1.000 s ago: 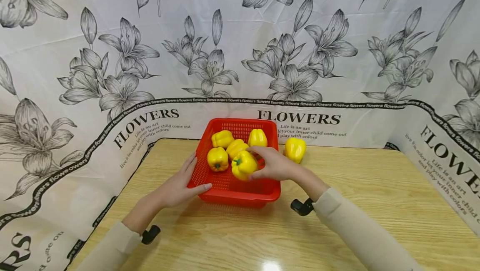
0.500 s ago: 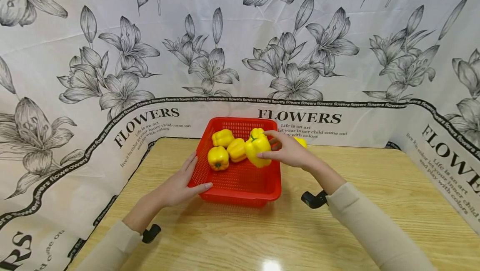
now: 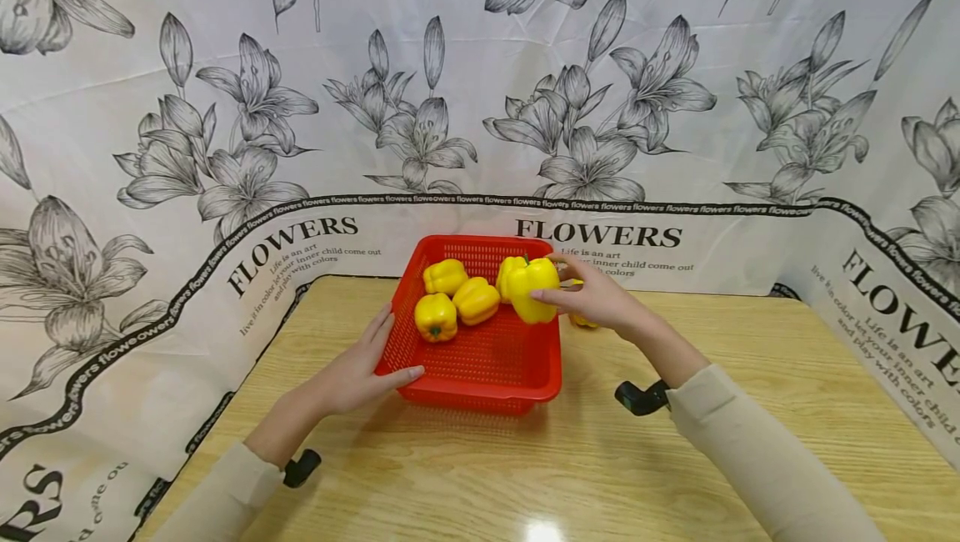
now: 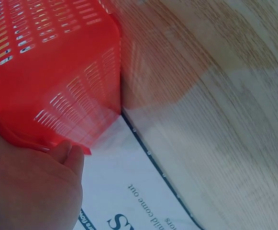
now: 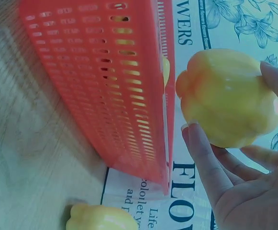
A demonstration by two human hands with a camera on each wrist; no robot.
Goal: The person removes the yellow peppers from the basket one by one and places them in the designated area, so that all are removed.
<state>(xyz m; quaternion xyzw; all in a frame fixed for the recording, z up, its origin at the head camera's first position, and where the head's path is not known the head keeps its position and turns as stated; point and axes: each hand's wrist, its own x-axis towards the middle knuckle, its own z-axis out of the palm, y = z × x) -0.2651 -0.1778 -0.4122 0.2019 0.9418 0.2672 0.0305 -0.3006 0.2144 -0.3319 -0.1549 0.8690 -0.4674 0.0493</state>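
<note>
In the head view my right hand point(image 3: 600, 296) holds a yellow bell pepper point(image 3: 536, 292) between thumb and fingers, above the basket's right side. The right wrist view has this bell pepper point(image 5: 229, 98) higher than the rim, with fingertips around it. The red basket point(image 3: 480, 392) is perforated plastic. My left hand point(image 3: 360, 371) grips its front left corner, the thumb over the rim and the fingers along the left side. Inside lie several yellow bell peppers point(image 3: 477, 301); one at the back right point(image 3: 507, 273) is partly hidden by the held one.
Another yellow bell pepper point(image 3: 582, 318) is on the table right of the basket, mostly hidden behind my right hand. The wooden table point(image 3: 735, 392) ends against a white flower-printed cloth point(image 3: 450, 150) at the back and sides.
My right hand has lifted the bell pepper from the basket's middle and moved it right and back, turning its stem upward. The left hand and the basket have stayed put.
</note>
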